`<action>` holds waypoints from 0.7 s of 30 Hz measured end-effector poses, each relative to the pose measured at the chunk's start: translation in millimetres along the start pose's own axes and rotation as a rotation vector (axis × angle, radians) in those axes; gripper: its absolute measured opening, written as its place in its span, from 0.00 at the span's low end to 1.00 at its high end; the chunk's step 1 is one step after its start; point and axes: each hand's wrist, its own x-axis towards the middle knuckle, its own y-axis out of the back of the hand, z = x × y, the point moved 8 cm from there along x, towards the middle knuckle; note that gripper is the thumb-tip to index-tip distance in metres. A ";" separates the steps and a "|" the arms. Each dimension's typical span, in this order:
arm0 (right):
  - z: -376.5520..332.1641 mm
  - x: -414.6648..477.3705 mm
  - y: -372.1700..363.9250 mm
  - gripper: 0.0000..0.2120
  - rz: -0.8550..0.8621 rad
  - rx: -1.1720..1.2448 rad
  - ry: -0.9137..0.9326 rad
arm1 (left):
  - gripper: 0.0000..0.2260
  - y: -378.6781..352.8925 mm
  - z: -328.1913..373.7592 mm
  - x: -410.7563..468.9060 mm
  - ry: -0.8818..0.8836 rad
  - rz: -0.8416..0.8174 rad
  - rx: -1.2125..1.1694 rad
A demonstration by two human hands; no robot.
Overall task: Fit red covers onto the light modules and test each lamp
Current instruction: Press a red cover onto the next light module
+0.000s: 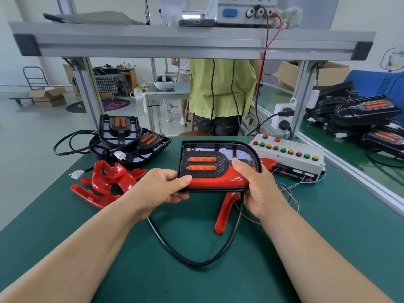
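I hold a black light module (218,154) with two orange lenses above the green mat, with a red cover (220,179) lying along its near edge. My left hand (168,186) grips the module's left near corner, thumb on top. My right hand (253,184) grips the right end, thumb pressing on the module's face. A black cable (196,262) loops from the module toward me. Another red cover piece (225,211) lies on the mat under the module. Loose red covers (107,182) lie at the left. Two bare modules (129,138) are stacked at the far left.
A white test box (290,154) with coloured push buttons stands at the right, coloured wires trailing from it. More modules (367,114) pile on the bench at far right. A power supply (244,9) sits on the overhead shelf. A person in a green shirt (220,88) stands beyond the bench.
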 end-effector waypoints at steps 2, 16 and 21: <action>2.3 -0.6 -2.6 0.28 -0.023 0.002 -0.030 | 0.13 10.3 3.4 -1.9 0.017 0.008 0.121; 12.8 -4.7 -11.5 0.25 -0.096 -0.036 -0.134 | 0.16 144.1 -6.7 -4.9 0.130 0.558 0.785; 13.3 -5.6 -12.7 0.24 -0.104 -0.048 -0.128 | 0.14 147.5 -12.5 -6.5 0.165 0.593 0.827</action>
